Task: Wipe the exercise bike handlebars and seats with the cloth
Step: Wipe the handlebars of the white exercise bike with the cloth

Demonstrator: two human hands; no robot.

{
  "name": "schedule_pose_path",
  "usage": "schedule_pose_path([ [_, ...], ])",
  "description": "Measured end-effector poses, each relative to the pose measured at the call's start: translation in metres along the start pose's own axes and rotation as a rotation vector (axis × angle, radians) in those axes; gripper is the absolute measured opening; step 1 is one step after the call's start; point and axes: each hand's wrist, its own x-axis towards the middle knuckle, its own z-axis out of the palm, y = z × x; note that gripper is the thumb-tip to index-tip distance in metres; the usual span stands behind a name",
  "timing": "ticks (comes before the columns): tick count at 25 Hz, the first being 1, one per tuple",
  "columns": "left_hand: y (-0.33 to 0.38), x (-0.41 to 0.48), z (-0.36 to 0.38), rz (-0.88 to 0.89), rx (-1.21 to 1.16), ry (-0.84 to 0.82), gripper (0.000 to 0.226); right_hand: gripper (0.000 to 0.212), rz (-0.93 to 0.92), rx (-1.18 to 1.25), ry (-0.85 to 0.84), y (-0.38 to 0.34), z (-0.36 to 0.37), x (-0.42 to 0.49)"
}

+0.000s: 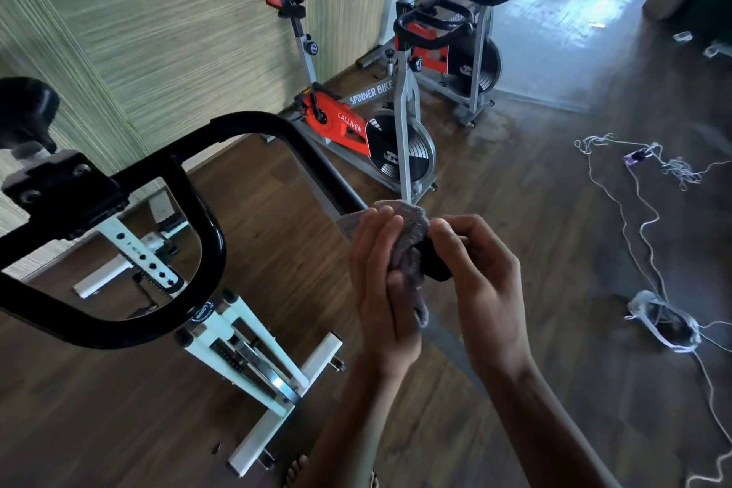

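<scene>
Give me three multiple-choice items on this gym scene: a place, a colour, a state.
1. The white cords lie: A on a seat; B on the floor, at the right; C on a hook.
2. The CALLIVEN guard is: A blue; B orange-red; C green.
3. The cloth is: A spread flat; B bunched round the handlebar end; C hung up.
Answers: B, the cords trail over the boards; B, the panel is orange-red; B, the left hand holds it there while the right hand grips the bar end.
</scene>
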Motion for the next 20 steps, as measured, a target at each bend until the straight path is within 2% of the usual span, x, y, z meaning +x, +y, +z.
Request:
schedule_pose_path([
  [6, -0.006, 0.007, 0.008, 0.026, -0.029, 0.059, 0.04, 0.018, -0.019, 0.002, -0.043, 0.001, -0.002, 0.004],
  [13, -0.035, 0.02, -0.001, 0.059, -0.002, 0.011, 0.041, 0.028, 0.132, 0.109, -0.148, 0.021, -0.002, 0.035],
  [17, -0.069, 0.036, -0.015, 0.086, 0.123, -0.021, 0.046, 0.019, 0.217, 0.097, -0.296, 0.036, 0.015, 0.075],
  [20, -0.073, 0.042, -0.021, 0.073, 0.182, -0.051, 0.05, 0.011, 0.231, 0.17, -0.334, 0.047, 0.043, 0.108],
])
